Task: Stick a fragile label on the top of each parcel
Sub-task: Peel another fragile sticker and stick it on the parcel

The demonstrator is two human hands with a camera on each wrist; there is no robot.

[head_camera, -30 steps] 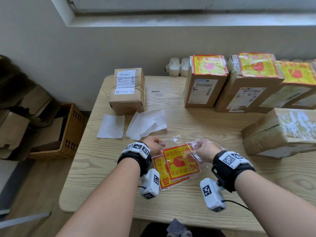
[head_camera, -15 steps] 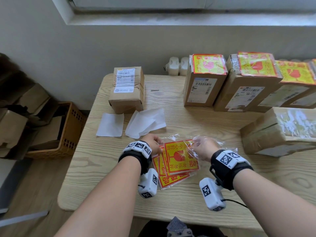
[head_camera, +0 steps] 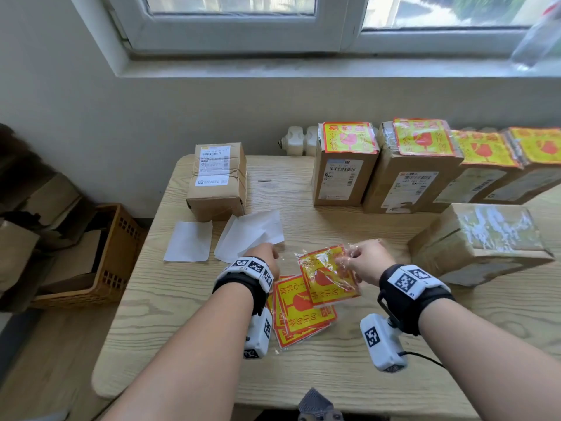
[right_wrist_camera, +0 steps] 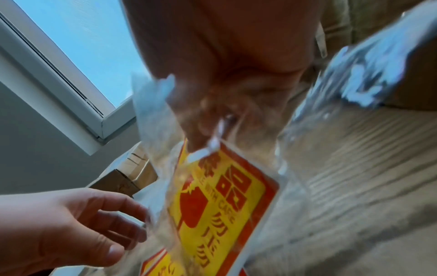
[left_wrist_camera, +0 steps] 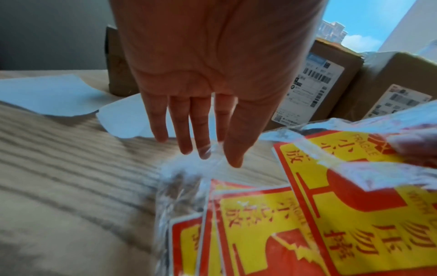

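My right hand (head_camera: 362, 264) is raised just above a light wooden table (head_camera: 334, 375), its fingertips (right_wrist_camera: 201, 134) pinched on the top edge of one fragile label (head_camera: 329, 276), a yellow sheet with a red border and a red broken-glass symbol. Crinkled clear plastic wrap (left_wrist_camera: 189, 168) clings around the label and my fingers, so I cannot tell whether they touch the label itself or only the plastic. The label hangs tilted from the pinch, its lower edge over a fanned stack of matching labels (head_camera: 299, 317) lying flat on the table below and to the left of my right fingers.

My left hand (head_camera: 264, 259) is beside that stack, its fingers (left_wrist_camera: 189, 127) straight and pointing down, tips on or just over a bunched corner of the plastic. It grips nothing.

Just beyond my left fingertips lie white backing sheets (head_camera: 249, 238), and another white sheet (head_camera: 188, 246) lies further left. Past them stands a small brown parcel (head_camera: 217, 180) bearing only white shipping labels on top.

Beyond my right fingers a row of cardboard parcels (head_camera: 343, 168) stands at the far edge, each one that I can see topped with a yellow and red fragile sticker (head_camera: 349, 138). To the right of my right hand sits a tape-wrapped parcel (head_camera: 482, 241) with no fragile sticker on top.

A woven basket (head_camera: 112, 259) holding cardboard sits on the floor far to the left.
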